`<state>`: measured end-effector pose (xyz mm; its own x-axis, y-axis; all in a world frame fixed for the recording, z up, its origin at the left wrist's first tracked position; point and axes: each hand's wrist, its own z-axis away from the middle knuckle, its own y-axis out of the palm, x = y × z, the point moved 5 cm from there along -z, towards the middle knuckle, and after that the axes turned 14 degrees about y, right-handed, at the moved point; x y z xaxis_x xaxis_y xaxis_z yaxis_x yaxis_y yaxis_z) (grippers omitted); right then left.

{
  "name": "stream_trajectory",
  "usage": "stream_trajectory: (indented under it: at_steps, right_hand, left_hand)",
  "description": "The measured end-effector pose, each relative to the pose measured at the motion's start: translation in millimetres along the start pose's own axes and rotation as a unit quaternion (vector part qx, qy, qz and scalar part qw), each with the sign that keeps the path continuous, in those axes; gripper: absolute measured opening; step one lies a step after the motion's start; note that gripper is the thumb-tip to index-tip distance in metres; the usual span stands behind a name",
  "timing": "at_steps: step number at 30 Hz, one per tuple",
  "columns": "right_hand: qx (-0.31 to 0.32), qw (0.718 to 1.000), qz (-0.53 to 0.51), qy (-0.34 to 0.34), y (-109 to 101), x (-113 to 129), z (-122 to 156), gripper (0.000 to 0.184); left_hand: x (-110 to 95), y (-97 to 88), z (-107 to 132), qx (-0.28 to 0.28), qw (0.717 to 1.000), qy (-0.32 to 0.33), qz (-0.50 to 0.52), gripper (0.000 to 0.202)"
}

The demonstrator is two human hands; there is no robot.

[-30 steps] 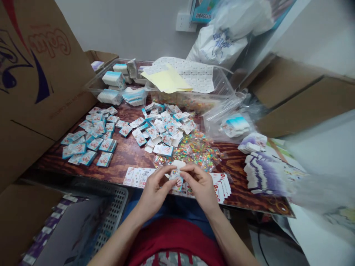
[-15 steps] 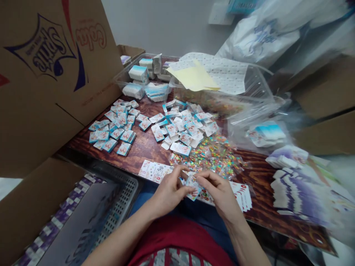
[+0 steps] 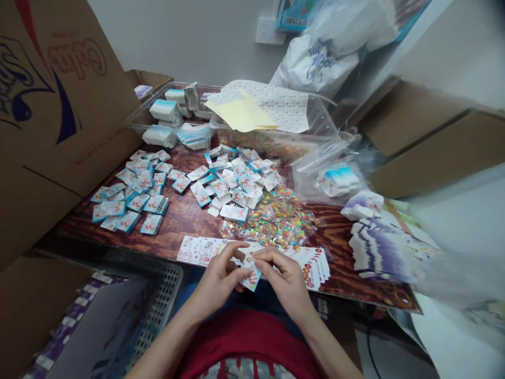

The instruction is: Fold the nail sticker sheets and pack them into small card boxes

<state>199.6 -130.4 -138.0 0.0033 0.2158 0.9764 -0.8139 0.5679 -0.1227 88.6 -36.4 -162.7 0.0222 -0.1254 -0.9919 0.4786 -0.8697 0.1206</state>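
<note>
My left hand point(image 3: 220, 276) is closed around a small blue-and-white printed box point(image 3: 251, 278) with a red handprint on it, low over the table's front edge. My right hand point(image 3: 284, 279) pinches at the upper right end of the same box; whether something thin is also between those fingertips I cannot make out. Behind both hands, printed sticker sheets point(image 3: 194, 249) lie fanned along the table edge. Past them are small bags of colourful candy point(image 3: 282, 213) and a pile of open boxes point(image 3: 236, 181). Closed boxes point(image 3: 136, 195) are heaped on the left.
A large cardboard carton point(image 3: 67, 137) walls the left side. At the back, clear plastic tubs point(image 3: 136, 123) hold flat box stacks, with a yellow paper point(image 3: 240, 113) on top of one. Purple-and-white cartons point(image 3: 373, 247) lie at right. A grey crate point(image 3: 158, 295) stands below the table's left front.
The camera view has turned to the right, so the scene sits further left. Both hands stay on the small box, with only slight finger movement.
</note>
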Motion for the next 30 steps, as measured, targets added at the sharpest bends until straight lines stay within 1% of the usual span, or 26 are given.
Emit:
stream_trajectory:
  at_steps: [2, 3, 4, 5, 6, 7, 8, 9, 10, 11, 12, 13, 14, 15, 16, 18, 20, 22, 24, 26, 28, 30]
  right_hand:
    - [0.027, 1.000, 0.006, 0.003, -4, -6, -1, 0.012]
    - [0.027, 1.000, 0.015, 0.000, -8, -8, -3, 0.012]
    - [0.015, 0.999, 0.031, -0.007, -14, -10, -6, 0.013]
    - [-0.008, 0.998, 0.057, -0.016, -19, -11, -8, 0.015]
    - [-0.032, 0.995, 0.095, -0.026, -24, -11, -11, 0.017]
    - [-0.053, 0.988, 0.144, -0.033, -27, -11, -13, 0.018]
    - [-0.063, 0.977, 0.200, -0.035, -28, -12, -14, 0.017]
    - [-0.061, 0.963, 0.262, -0.036, -26, -12, -15, 0.014]
    - [-0.053, 0.944, 0.324, -0.037, -23, -14, -15, 0.010]
    - [-0.045, 0.923, 0.381, -0.038, -19, -15, -15, 0.003]
    - [-0.040, 0.901, 0.429, -0.038, -16, -16, -15, 0.007]
    - [-0.036, 0.882, 0.468, -0.038, -12, -18, -15, 0.016]
    - [-0.030, 0.868, 0.495, -0.038, -10, -19, -16, 0.023]
    - [-0.022, 0.858, 0.511, -0.037, -8, -21, -18, 0.027]
    - [-0.012, 0.855, 0.518, -0.033, -7, -22, -21, 0.029]
    - [0.020, 0.862, 0.506, -0.016, -8, -24, -32, 0.024]
    - [0.068, 0.877, 0.476, 0.012, -9, -27, -45, 0.019]
    - [0.111, 0.884, 0.452, 0.032, -11, -28, -56, 0.021]
    - [0.137, 0.884, 0.445, 0.037, -13, -27, -62, 0.025]
    - [0.141, 0.884, 0.444, 0.035, -17, -25, -63, 0.028]
    - [0.136, 0.892, 0.430, 0.027, -22, -21, -60, 0.026]
    - [0.120, 0.911, 0.395, 0.008, -28, -12, -54, 0.021]
  left_hand:
    - [1, -3.0, 0, 0.018, 1.000, -0.007, -0.014, 0.035]
    - [0, -10.6, -2, 0.013, 0.999, -0.004, -0.032, 0.032]
    - [-5, -23.4, -6, -0.006, 0.998, 0.008, -0.058, 0.032]
    - [-12, -41.4, -11, -0.039, 0.994, 0.030, -0.097, 0.033]
    - [-23, -64.5, -17, -0.093, 0.982, 0.061, -0.152, 0.034]
    - [-37, -88.8, -22, -0.141, 0.961, 0.100, -0.216, 0.037]
    - [-52, -113.8, -25, -0.197, 0.924, 0.132, -0.301, 0.039]
    - [-66, -136.5, -28, -0.243, 0.874, 0.139, -0.397, 0.042]
    - [-78, -155.2, -29, -0.278, 0.819, 0.133, -0.484, 0.047]
    - [-87, -168.5, -30, -0.294, 0.773, 0.126, -0.547, 0.055]
    - [-93, -176.1, -30, -0.298, 0.736, 0.125, -0.596, 0.062]
    - [-95, -178.0, -30, -0.293, 0.711, 0.131, -0.626, 0.068]
    - [-95, -174.4, -29, -0.280, 0.700, 0.145, -0.641, 0.070]
    - [-91, -166.3, -28, -0.263, 0.700, 0.166, -0.643, 0.068]
    - [-85, -154.6, -27, -0.241, 0.710, 0.189, -0.635, 0.064]
    - [-69, -125.5, -25, -0.186, 0.747, 0.223, -0.598, 0.051]
    - [-52, -96.6, -24, -0.125, 0.788, 0.238, -0.554, 0.040]
    - [-40, -74.5, -25, -0.073, 0.815, 0.245, -0.520, 0.035]
    - [-35, -61.5, -25, -0.035, 0.827, 0.253, -0.500, 0.032]
    - [-36, -55.5, -25, -0.014, 0.830, 0.259, -0.493, 0.030]
    - [-41, -51.3, -22, -0.017, 0.828, 0.268, -0.492, 0.029]
    - [-49, -44.1, -16, -0.043, 0.818, 0.292, -0.494, 0.028]
